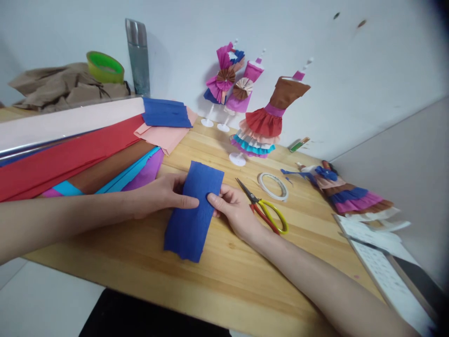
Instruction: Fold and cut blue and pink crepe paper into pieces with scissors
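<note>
Wooden table [224, 276]. Left hand [159, 194], right hand [233, 210] pinch blue crepe [192, 210] mid-edges; probably light, floppy, tears easily.

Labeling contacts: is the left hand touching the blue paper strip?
Touching. The head view shows the left hand pinching the blue paper, with the thumb lying flat on its top face.

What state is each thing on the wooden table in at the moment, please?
Blue crepe paper rectangle: lying flat, pinched at both sides.
Left hand: shut on the paper's left edge.
Right hand: shut on the paper's right edge.
Yellow-handled scissors: lying flat, unheld.
White tape ring: lying flat, unheld.
Red-skirted paper dress on a white stand: upright.
Striped paper dress: lying down.
Silver metal flask: upright, capped.
</note>
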The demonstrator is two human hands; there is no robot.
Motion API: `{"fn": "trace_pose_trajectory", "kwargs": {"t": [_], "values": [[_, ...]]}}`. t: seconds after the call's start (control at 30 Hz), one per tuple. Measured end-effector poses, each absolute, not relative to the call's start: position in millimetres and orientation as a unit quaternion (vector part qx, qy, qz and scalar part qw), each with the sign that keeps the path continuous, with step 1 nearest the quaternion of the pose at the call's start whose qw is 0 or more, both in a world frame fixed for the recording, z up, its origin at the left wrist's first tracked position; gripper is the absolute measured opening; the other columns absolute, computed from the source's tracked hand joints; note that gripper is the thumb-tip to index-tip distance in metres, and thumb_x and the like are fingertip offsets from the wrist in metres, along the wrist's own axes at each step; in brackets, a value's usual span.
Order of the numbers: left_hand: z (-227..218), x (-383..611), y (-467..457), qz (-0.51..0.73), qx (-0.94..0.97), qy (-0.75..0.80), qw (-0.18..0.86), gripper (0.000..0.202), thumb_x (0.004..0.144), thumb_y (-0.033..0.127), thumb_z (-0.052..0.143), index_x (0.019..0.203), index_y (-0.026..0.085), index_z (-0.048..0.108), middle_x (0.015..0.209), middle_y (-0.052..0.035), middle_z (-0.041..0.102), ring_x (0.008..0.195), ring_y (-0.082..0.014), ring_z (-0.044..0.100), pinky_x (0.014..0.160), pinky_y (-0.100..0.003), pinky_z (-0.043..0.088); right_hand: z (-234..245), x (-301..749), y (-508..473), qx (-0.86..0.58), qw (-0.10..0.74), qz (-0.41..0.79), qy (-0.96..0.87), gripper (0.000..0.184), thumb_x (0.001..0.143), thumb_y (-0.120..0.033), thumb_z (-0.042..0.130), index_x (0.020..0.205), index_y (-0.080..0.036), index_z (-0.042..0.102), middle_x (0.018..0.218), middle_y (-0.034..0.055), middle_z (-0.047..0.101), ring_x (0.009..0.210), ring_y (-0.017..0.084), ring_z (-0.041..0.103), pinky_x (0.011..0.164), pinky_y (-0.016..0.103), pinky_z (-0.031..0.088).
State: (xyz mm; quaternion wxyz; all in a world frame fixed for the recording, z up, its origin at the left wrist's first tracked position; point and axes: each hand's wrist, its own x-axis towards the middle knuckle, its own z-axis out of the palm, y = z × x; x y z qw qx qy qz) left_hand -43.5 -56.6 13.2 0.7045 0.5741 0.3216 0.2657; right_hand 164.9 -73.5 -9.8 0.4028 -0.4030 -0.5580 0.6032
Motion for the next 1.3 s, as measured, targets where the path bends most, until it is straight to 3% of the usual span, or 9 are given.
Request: {"fn": "trace_pose_trajectory", "kwargs": {"t": [0.23, 0.47, 0.63, 0.77, 1.07, 1.3], "values": [[8.7, -44.7, -56.2, 0.259, 0.533, 0.318, 0.74, 0.029, 0.078, 0.035, 0.078, 0.101, 0.018, 0.077, 0.1, -0.0089, 0.079, 0.099, -0.0271, 0.072, 0.088, -0.038, 0.055, -13.9, 167.0, -72.1, -0.401, 0.427, 0.598, -0.547, 0.047, 0.074, -0.06, 0.077, 0.067, -0.019, 0.054, 0.051, -0.0048, 0.056, 0.043, 0.007, 0.046, 0.046, 0.021, 0.034], [4.8, -46.3, -52.6, 0.276, 0.498, 0.353, 0.742, 0.035, 0.072, 0.033, 0.083, 0.102, 0.016, 0.076, 0.103, -0.0117, 0.078, 0.092, -0.0272, 0.073, 0.083, -0.039, 0.057, -12.1, 165.6, -69.4, -0.421, 0.44, 0.596, -0.523, 0.045, 0.065, -0.054, 0.084, 0.069, -0.02, 0.055, 0.047, -0.0084, 0.052, 0.038, 0.006, 0.043, 0.04, 0.019, 0.031], [6.6, -46.9, -49.9, 0.275, 0.501, 0.342, 0.746, 0.04, 0.068, 0.028, 0.086, 0.105, 0.016, 0.075, 0.108, -0.0119, 0.077, 0.103, -0.0297, 0.071, 0.089, -0.041, 0.055, -12.5, 165.2, -68.7, -0.425, 0.439, 0.592, -0.525, 0.045, 0.064, -0.054, 0.085, 0.067, -0.02, 0.055, 0.048, -0.0082, 0.052, 0.039, 0.006, 0.044, 0.04, 0.019, 0.033], [9.4, -46.4, -50.0, 0.261, 0.49, 0.344, 0.758, 0.042, 0.072, 0.035, 0.083, 0.11, 0.016, 0.074, 0.113, -0.0131, 0.076, 0.105, -0.0297, 0.07, 0.089, -0.04, 0.055, -13.3, 165.1, -69.2, -0.423, 0.436, 0.597, -0.523, 0.044, 0.064, -0.051, 0.086, 0.068, -0.02, 0.056, 0.051, -0.0077, 0.055, 0.04, 0.006, 0.045, 0.041, 0.019, 0.033], [6.3, -43.7, -51.2, 0.337, 0.501, 0.354, 0.714, 0.029, 0.074, 0.036, 0.081, 0.091, 0.014, 0.075, 0.089, -0.0093, 0.078, 0.083, -0.0248, 0.072, 0.079, -0.038, 0.056, -12.9, 165.0, -69.0, -0.423, 0.46, 0.59, -0.511, 0.041, 0.067, -0.051, 0.084, 0.068, -0.02, 0.056, 0.046, -0.0076, 0.053, 0.037, 0.006, 0.042, 0.04, 0.019, 0.03], [9.9, -45.0, -49.6, 0.354, 0.522, 0.377, 0.678, 0.024, 0.073, 0.035, 0.081, 0.086, 0.016, 0.074, 0.085, -0.006, 0.077, 0.08, -0.0223, 0.07, 0.077, -0.035, 0.055, -12.6, 166.7, -66.4, -0.407, 0.465, 0.605, -0.502, 0.039, 0.067, -0.049, 0.085, 0.075, -0.02, 0.059, 0.049, -0.007, 0.057, 0.04, 0.007, 0.047, 0.042, 0.02, 0.035]]}}
